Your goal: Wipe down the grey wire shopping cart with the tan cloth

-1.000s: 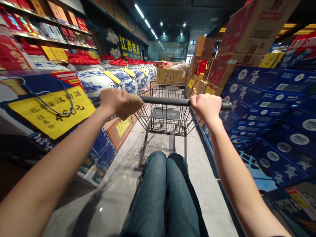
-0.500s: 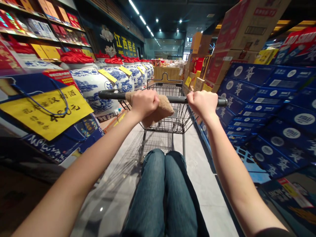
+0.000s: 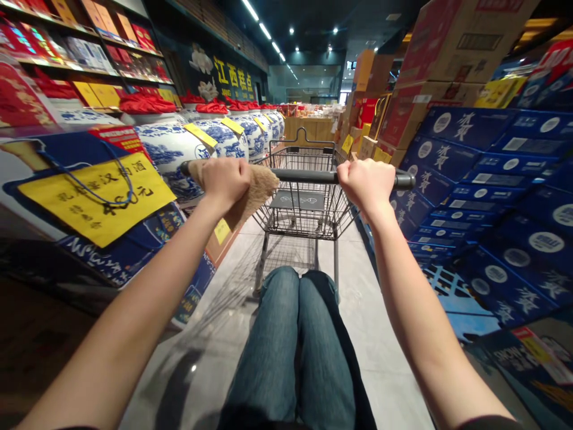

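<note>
On my feed, at far left, a yellow price sign [image 3: 96, 198] hangs in front of a row of blue-and-white porcelain jars [image 3: 170, 158] topped with red cloth. The left hand [image 3: 222, 184] is closed in a fist over a tan fuzzy cloth [image 3: 256, 190], which wraps the grey push handle [image 3: 305, 175] of a wire shopping cart [image 3: 286, 222] and droops below it. Its fingers [image 3: 237, 173] are curled together, clamping the cloth against the bar. The handle lies straight ahead, its long axis running crosswise, with both hands about equally near it, one toward each end. The right hand [image 3: 367, 186] grips bare handle, its fingers [image 3: 353, 172] wrapped tightly together around the bar. Further right, blue printed cartons [image 3: 505, 251] are stacked along the aisle.
</note>
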{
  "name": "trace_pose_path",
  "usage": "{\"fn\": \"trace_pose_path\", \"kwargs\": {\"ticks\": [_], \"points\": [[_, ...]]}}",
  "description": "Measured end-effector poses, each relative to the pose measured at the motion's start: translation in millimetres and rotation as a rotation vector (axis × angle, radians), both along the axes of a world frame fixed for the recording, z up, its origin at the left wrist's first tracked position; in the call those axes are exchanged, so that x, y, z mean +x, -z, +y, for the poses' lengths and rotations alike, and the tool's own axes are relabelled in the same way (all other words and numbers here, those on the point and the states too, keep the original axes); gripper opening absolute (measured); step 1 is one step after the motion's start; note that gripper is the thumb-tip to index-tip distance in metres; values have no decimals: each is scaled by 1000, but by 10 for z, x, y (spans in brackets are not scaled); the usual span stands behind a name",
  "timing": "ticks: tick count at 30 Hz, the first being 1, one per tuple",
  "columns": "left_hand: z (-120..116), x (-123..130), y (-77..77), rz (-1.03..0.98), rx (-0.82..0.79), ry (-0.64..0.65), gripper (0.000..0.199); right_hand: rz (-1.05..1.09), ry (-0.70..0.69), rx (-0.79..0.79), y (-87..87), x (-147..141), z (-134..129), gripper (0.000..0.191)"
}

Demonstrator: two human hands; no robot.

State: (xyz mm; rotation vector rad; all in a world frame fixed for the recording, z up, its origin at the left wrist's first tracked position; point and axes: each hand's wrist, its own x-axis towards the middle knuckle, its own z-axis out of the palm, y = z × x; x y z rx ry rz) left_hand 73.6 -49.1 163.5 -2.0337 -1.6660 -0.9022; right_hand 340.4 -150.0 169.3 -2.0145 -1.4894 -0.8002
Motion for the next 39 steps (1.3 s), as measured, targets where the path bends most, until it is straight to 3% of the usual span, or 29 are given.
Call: {"fn": "trace_pose_path", "kwargs": {"ticks": [4, 7, 10, 16, 19, 23, 25, 27, 30, 33, 36, 39], "points": [[-210, 436, 183, 12, 116, 191, 42, -14, 2, -3, -3, 1, -6, 55], [-287, 598, 247, 51, 178, 313, 40, -25, 9, -19, -1, -1, -16, 56], [-275, 551, 140, 103, 98, 335, 42, -42, 1, -41, -4, 3, -26, 57], [-195, 397, -183, 64, -147, 220, 43, 0, -32, -46, -39, 21, -39, 54], [-140, 491, -253, -20, -224, 275, 41, -16, -209, 37, -7, -100, -57, 43], [-2, 613, -349, -328, -268, 641, 45, -137, -568, 149, 117, -498, -40, 51], [51, 575, -394, -458, -231, 757, 47, -174, -620, 118, 169, -696, 11, 58], [68, 440, -407, -481, -148, 724, 47, -185, -579, 36, 195, -818, 73, 62], [40, 113, -339, -311, -39, 477, 40, -219, -495, -49, 216, -828, 121, 59], [2, -168, -198, -81, -62, 244, 38, -257, -446, -8, 272, -672, 75, 51], [-15, -235, -66, 61, -56, 176, 47, -242, -383, 71, 356, -417, -26, 45], [-18, -144, 0, 73, 11, 136, 56, -160, -312, 136, 384, -181, -117, 42]]}}
